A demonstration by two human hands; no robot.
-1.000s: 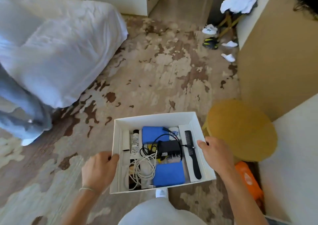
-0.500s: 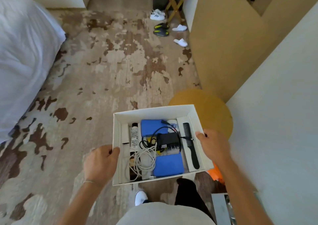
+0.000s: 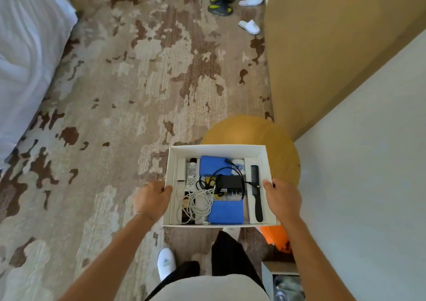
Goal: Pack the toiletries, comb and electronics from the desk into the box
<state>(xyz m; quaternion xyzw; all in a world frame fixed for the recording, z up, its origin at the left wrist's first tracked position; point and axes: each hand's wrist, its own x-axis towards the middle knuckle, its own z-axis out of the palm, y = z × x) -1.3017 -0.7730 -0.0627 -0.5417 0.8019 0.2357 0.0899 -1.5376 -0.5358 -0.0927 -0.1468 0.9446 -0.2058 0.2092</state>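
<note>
I carry a white open box (image 3: 216, 149) in the air above the carpet. My left hand (image 3: 153, 199) grips its left wall and my right hand (image 3: 283, 197) grips its right wall. Inside lie a black comb (image 3: 256, 192) along the right side, a black charger (image 3: 229, 182) with a dark cable, a coiled white cable (image 3: 200, 201), two blue pouches (image 3: 227, 212), a small white tube (image 3: 191, 174) and a little white pot (image 3: 238, 164).
A round yellow stool (image 3: 251, 130) stands just beyond the box. A beige wall (image 3: 368, 162) and a wooden panel (image 3: 311, 47) run along the right. A white bed (image 3: 25, 59) is at the left. Slippers and shoes (image 3: 249, 25) lie far ahead. An orange bag (image 3: 275, 235) sits below the box.
The view has swung left to right and tilted down as I walk; the bed slid out to the left and the right wall came closer. Both hands keep hold of the box.
</note>
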